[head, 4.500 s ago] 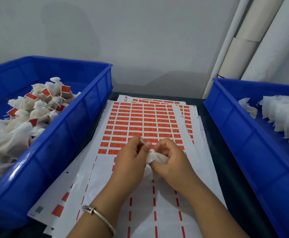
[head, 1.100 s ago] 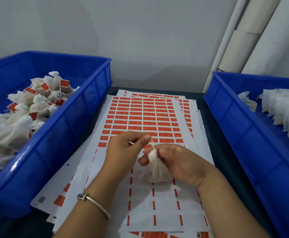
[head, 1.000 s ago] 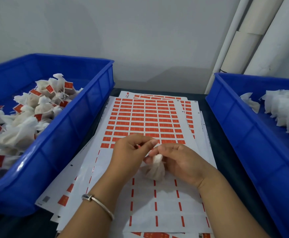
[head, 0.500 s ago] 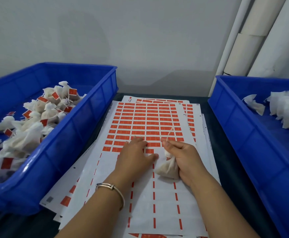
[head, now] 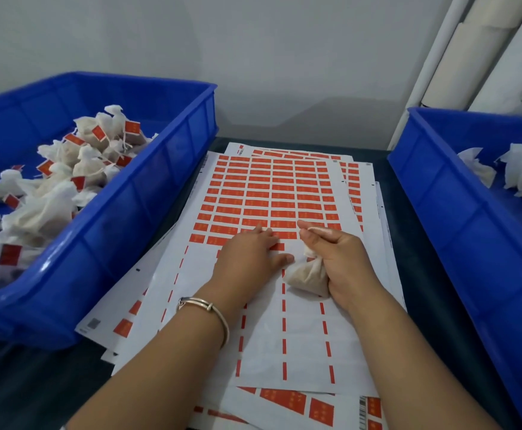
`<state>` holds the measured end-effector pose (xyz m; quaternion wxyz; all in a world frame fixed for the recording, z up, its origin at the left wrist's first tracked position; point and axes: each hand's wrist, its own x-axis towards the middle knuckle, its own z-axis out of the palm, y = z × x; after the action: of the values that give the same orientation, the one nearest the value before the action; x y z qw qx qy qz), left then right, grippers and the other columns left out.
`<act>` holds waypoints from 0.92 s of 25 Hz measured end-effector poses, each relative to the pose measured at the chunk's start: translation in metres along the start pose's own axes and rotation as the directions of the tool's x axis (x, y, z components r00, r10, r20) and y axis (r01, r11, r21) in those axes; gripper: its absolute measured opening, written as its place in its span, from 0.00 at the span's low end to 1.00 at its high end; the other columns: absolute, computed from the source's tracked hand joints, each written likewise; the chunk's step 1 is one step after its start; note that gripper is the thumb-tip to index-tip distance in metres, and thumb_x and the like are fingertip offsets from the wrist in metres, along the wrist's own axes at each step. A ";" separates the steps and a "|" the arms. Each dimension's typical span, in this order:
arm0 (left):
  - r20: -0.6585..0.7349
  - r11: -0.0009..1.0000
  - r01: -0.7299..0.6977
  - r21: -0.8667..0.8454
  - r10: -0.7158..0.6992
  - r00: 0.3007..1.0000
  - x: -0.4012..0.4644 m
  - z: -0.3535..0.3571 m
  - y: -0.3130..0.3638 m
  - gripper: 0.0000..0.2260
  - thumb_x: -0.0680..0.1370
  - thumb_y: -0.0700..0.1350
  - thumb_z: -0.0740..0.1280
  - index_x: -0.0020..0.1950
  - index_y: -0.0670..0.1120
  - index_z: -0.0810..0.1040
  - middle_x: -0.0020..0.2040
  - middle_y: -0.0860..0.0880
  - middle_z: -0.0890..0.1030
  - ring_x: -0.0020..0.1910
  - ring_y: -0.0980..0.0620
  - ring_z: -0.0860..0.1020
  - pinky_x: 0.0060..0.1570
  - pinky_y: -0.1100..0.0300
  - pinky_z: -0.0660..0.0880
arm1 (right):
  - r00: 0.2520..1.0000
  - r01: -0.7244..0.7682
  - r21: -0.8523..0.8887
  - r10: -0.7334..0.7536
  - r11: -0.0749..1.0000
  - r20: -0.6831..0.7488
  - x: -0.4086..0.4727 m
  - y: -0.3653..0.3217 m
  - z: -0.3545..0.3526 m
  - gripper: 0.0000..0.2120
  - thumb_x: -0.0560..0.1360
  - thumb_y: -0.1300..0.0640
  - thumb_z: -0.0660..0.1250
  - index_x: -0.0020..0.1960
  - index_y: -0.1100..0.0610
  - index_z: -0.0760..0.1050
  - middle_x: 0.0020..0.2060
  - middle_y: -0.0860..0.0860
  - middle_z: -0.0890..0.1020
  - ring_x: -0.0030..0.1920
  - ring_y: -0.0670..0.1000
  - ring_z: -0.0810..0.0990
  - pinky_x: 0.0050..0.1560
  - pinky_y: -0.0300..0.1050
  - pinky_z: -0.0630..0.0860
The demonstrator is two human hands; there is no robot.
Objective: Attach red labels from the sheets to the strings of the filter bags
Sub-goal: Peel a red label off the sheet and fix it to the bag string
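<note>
Red labels: rows of red labels (head: 272,193) fill the far half of the top sheet (head: 300,336); the near half is stripped, with only thin red dashes left.
Left hand: left hand (head: 250,256) lies flat with straight fingers at the nearest label row, grasping nothing; likely it steadies the sheet and feels for a label edge.
Right hand: right hand (head: 337,259) is clenched round the filter bag (head: 308,276), just right of the left hand.
String: the right thumb and forefinger seem to pinch the string, which is too fine to be sure of.
Filter bag: white gauzy pouch, brownish filling, gathered neck, resting on the sheet.
Left bin: left bin (head: 114,237) holds labelled bags.
Right bin: right bin (head: 439,212) holds plain white ones.
</note>
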<state>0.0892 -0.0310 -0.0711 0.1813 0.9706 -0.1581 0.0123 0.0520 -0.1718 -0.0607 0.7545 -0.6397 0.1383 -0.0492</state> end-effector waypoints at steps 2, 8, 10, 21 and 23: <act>0.003 1.000 -0.013 0.016 0.012 1.000 0.000 0.000 0.001 0.23 0.76 0.61 0.62 0.66 0.51 0.75 0.68 0.52 0.73 0.65 0.48 0.72 0.60 0.54 0.70 | 1.000 0.010 -0.018 -0.010 1.000 -0.002 0.001 0.002 -0.001 0.04 0.72 0.53 0.71 0.44 0.46 0.83 0.45 0.36 0.83 0.52 0.47 0.80 0.53 0.42 0.78; -0.098 0.999 0.003 -0.041 -0.007 0.995 -0.001 0.005 0.002 0.18 0.76 0.60 0.62 0.55 0.50 0.82 0.55 0.49 0.82 0.53 0.50 0.79 0.47 0.60 0.71 | 1.000 0.010 -0.010 -0.010 1.000 -0.004 0.000 0.003 -0.001 0.04 0.72 0.54 0.71 0.44 0.47 0.84 0.45 0.37 0.84 0.51 0.47 0.81 0.50 0.41 0.79; -0.153 0.991 0.030 -0.133 -0.050 0.987 -0.003 0.006 0.001 0.15 0.75 0.59 0.64 0.52 0.52 0.83 0.52 0.51 0.83 0.51 0.52 0.80 0.41 0.66 0.66 | 1.000 0.015 -0.011 -0.015 1.000 0.009 0.000 0.002 -0.001 0.04 0.72 0.55 0.71 0.42 0.46 0.84 0.45 0.37 0.84 0.51 0.47 0.81 0.49 0.39 0.78; -0.172 0.956 0.076 -0.285 -0.129 0.977 -0.001 0.008 -0.002 0.10 0.76 0.53 0.66 0.55 0.53 0.82 0.50 0.55 0.83 0.45 0.56 0.78 0.37 0.73 0.60 | 0.999 -0.039 0.006 0.039 0.999 0.012 0.006 0.004 -0.003 0.04 0.70 0.57 0.73 0.44 0.51 0.84 0.45 0.41 0.85 0.51 0.49 0.82 0.54 0.47 0.79; -0.178 0.942 0.109 -0.316 -0.172 0.969 0.001 0.009 -0.003 0.10 0.77 0.51 0.65 0.54 0.52 0.83 0.48 0.55 0.84 0.36 0.60 0.74 0.35 0.72 0.61 | 0.999 -0.040 0.014 0.040 0.999 0.023 0.006 0.004 -0.003 0.03 0.71 0.58 0.73 0.42 0.50 0.85 0.45 0.44 0.85 0.52 0.50 0.82 0.54 0.48 0.79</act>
<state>0.0906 -0.0318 -0.0805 0.3440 0.9335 -0.0688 0.0737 0.0567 -0.1752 -0.0663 0.7615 -0.6318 0.1423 -0.0278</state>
